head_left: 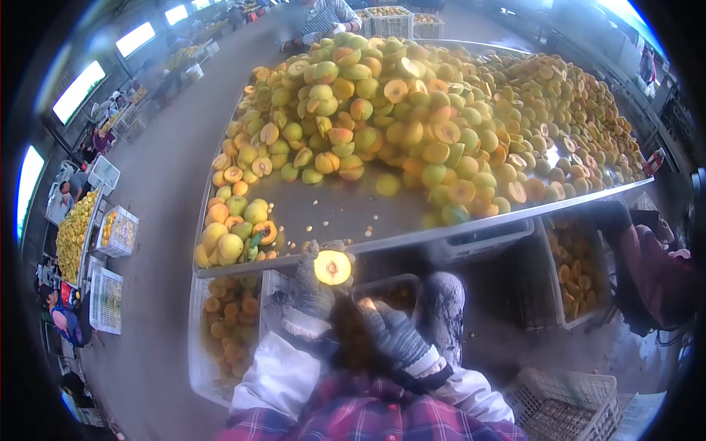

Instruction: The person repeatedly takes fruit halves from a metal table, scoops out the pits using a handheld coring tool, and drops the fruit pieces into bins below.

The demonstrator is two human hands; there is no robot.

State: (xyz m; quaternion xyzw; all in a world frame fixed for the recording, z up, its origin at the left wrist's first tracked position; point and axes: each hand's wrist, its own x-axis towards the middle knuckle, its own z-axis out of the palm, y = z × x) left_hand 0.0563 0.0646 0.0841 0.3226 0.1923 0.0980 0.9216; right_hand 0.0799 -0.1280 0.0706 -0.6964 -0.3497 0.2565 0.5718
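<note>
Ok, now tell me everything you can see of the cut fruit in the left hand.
The cut fruit turns a round, pale-yellow cut face to the camera, moist-looking, with a brownish mark at its middle; whether the stone is in it cannot be told. Its rim looks more golden, and its back is hidden. The gloved left hand holds it, cut face outward, by the near edge of the metal table.

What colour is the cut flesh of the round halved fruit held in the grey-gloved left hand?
The cut flesh is pale yellow, best seen in the head view.
</note>
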